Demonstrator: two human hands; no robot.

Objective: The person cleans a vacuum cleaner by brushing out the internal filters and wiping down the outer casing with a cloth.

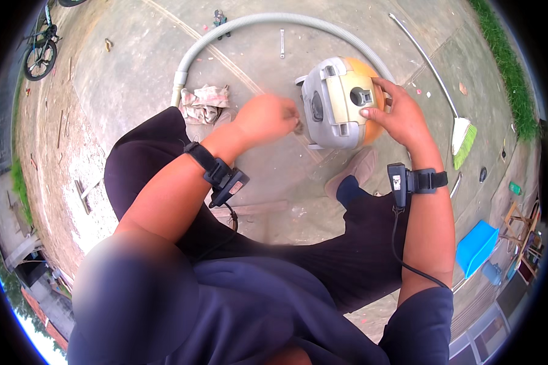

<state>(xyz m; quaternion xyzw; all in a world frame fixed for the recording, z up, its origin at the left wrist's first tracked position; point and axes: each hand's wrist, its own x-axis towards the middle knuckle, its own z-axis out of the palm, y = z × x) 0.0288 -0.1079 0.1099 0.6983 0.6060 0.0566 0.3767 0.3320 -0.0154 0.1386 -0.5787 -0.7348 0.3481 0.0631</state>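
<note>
A grey, cream and orange canister vacuum cleaner stands on the concrete floor in front of me, its round hose port facing up. My right hand grips its right side, thumb on the cream front and fingers around the orange part. Just left of the machine is my left hand, blurred, with fingers closed around a small dark thing too blurred to name. The grey corrugated hose arcs behind the cleaner; where its right end goes is hidden. A crumpled cloth lies beside my left knee.
Beyond the cleaner lie a wrench and a pair of pliers. A broom with green bristles is on the right, near a blue dustpan. My shoe is close below the cleaner. A bicycle stands far left.
</note>
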